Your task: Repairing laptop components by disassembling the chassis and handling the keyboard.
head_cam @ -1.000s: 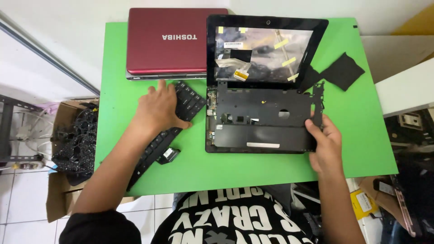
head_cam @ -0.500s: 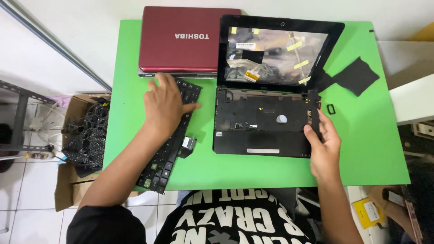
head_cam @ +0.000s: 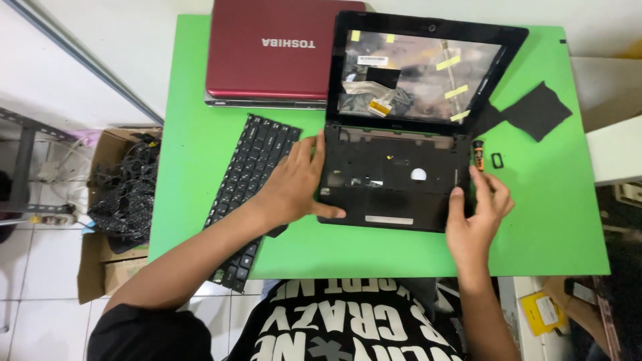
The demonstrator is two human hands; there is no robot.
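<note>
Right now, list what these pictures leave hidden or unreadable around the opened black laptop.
- Head view: the removed keyboard's lower part lies under the left hand and forearm.
- Head view: the black laptop base's right edge is covered by the right hand.
- Head view: the cardboard box's contents are a dark tangle, too small to sort out.
</note>
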